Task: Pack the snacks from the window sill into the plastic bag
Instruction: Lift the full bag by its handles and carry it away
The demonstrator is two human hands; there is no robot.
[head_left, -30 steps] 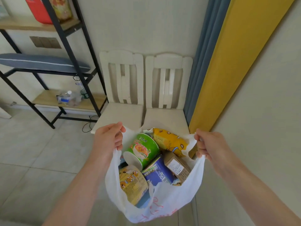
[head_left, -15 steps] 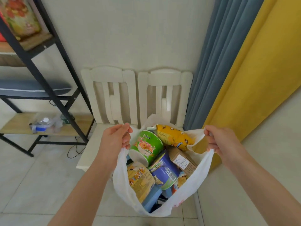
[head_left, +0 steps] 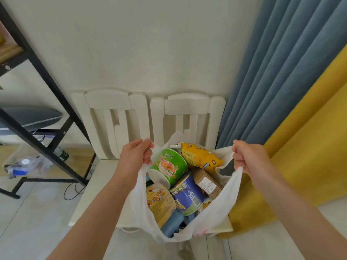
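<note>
Bag (head_left: 216, 212): white plastic, lower centre of frame, held open, snacks inside.
Left hand (head_left: 136, 154): grasping bag's left handle.
Right hand (head_left: 249, 156): grasping right handle.
Snacks: green cup (head_left: 168, 166), yellow pack (head_left: 201, 156), box (head_left: 206, 182).

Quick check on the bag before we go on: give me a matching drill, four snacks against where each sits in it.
1 green cup
2 blue cup
3 cardboard box
4 yellow packet

A far side of the plastic bag, on top
B beside the left hand
C middle, nearer than the green cup
D right side, toward the right hand

Pairs: 1-B, 2-C, 3-D, 4-A
</note>
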